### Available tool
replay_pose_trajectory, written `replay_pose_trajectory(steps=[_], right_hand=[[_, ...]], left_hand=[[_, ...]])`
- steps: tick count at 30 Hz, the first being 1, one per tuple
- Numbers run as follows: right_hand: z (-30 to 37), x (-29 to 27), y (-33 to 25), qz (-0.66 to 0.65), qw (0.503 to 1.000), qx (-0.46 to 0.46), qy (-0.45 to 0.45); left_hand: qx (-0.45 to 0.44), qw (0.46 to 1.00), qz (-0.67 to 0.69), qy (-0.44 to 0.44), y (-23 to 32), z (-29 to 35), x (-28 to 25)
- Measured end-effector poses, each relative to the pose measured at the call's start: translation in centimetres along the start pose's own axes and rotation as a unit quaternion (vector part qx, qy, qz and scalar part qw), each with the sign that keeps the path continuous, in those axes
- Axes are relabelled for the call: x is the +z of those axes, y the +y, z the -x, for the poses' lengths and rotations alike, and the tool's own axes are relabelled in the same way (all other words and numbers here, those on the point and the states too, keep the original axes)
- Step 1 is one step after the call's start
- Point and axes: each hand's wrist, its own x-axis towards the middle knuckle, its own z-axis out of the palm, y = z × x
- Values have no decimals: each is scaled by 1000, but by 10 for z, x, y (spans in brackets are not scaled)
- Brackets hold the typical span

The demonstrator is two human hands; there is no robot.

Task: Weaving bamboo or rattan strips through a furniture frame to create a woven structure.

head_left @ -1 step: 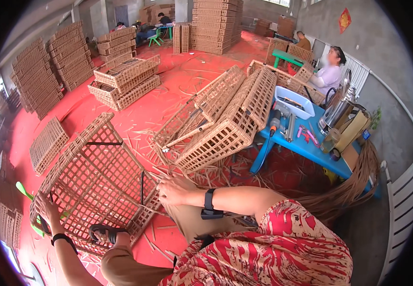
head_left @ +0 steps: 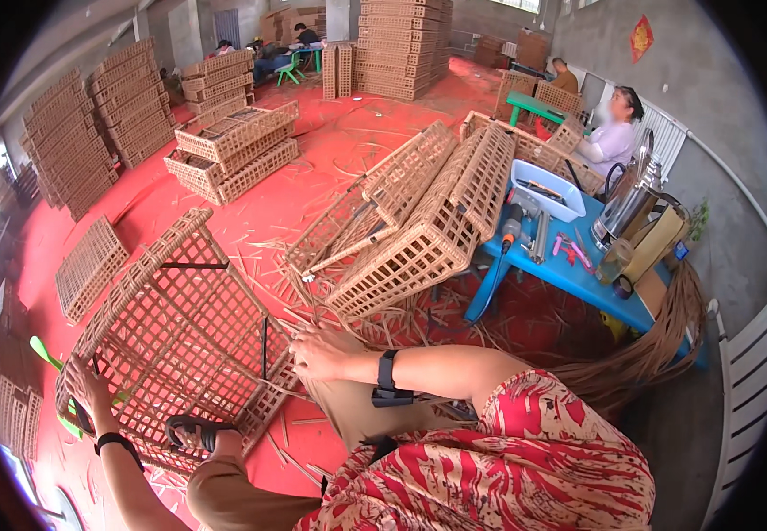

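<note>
A large brown wicker basket [head_left: 191, 329] with open lattice sides and dark metal frame bars stands tilted in front of me on the left. My left hand [head_left: 88, 389] grips its near left rim, fingers wrapped over the edge. Over my right knee, beside the basket's right edge, is my right hand [head_left: 317, 354], closed with the fingers pinched together. Thin brown strips lie close to those fingertips, but what is between them is hidden. My sandalled foot [head_left: 202, 434] rests against the basket's near lower part.
More wicker baskets [head_left: 414, 257] lean together ahead, beside a blue table [head_left: 569, 283] carrying a light-blue tray [head_left: 546, 190], a power tool, pliers and a metal kettle. Loose strips [head_left: 392, 323] litter the red floor. Stacked baskets [head_left: 233, 150] stand farther off; a person [head_left: 612, 137] sits at right.
</note>
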Motion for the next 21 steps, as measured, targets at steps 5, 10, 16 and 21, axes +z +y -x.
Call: replay_pose_trajectory(steps=[5, 10, 16, 21], right_hand=[[-9, 17, -10, 15, 998, -34, 44], [-9, 8, -16, 1, 1000, -22, 7], [-7, -5, -26, 15, 999, -50, 4], [-6, -4, -31, 41, 998, -51, -8]], left_hand=[[-5, 1000, -2, -20, -4, -2, -2], [1, 1000, -13, -25, 5, 1, -14], [-6, 999, -37, -13, 0, 10, -18], [-2, 999, -20, -26, 19, 6, -31]])
